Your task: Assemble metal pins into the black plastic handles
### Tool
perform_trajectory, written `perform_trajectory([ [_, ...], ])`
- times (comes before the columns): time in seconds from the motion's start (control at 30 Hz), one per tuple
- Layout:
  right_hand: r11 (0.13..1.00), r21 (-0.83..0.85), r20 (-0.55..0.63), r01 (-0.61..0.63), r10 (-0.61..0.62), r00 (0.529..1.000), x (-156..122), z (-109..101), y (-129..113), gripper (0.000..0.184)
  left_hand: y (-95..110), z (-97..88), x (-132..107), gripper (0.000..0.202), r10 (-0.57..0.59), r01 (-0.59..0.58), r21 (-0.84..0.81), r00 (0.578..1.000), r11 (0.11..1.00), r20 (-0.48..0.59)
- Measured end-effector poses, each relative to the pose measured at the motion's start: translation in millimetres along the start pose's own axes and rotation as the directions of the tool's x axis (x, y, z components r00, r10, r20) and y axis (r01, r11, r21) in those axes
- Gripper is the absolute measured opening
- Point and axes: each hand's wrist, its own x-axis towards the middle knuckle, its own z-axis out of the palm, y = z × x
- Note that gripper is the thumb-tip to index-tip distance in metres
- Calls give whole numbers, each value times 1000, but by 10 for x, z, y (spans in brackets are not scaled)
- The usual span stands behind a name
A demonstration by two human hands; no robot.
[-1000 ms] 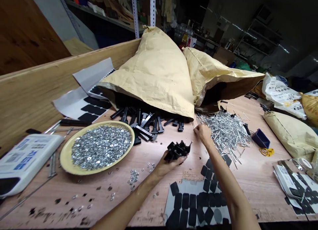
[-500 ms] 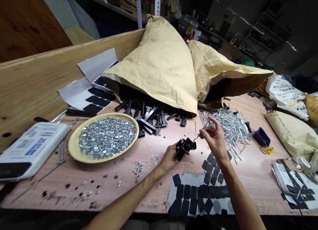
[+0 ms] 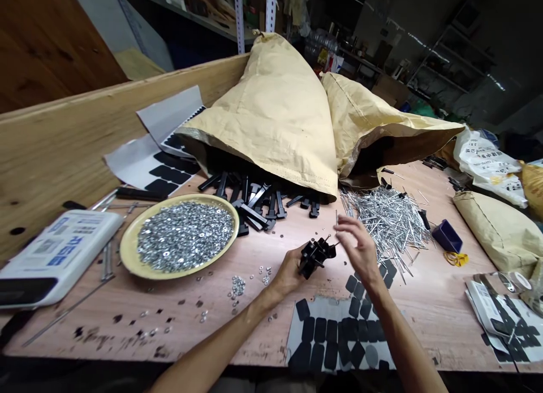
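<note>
My left hand (image 3: 289, 273) is closed around a bunch of black plastic parts (image 3: 314, 258), held just above the table. A small pin head sticks up from the bunch. Close to its right side is my right hand (image 3: 360, 250), fingers pointing left, with a thin metal pin (image 3: 337, 244) at the fingertips that reaches toward the black parts. How far the pin goes in is too small to tell. Behind the right hand lies a heap of metal pins (image 3: 392, 220). More black plastic parts (image 3: 258, 203) spill out below the large paper sack.
A yellow bowl (image 3: 125, 251) of small metal nuts stands left, beside a white scale (image 3: 63, 251). Two paper sacks (image 3: 275, 116) block the back. Sheets with black pads (image 3: 314, 328) lie at the front edge. A blue container (image 3: 447, 236) sits right.
My right hand has lowered slightly, and its fingers have changed from a raised pinch to a flatter, leftward reach beside the black parts. My left hand keeps its hold, almost unmoved.
</note>
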Motion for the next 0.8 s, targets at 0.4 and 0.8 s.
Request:
perform_trajectory([
  [0.4,686,-583,31,-436,555,831,647,339,380,16,-75,36,-4,12,-71,69,-84,997,994,-19],
  [0.8,935,350,-46,-66,88,995,-1,38,-345,24,101,28,38,8,-41,41,-1,997,999,70],
])
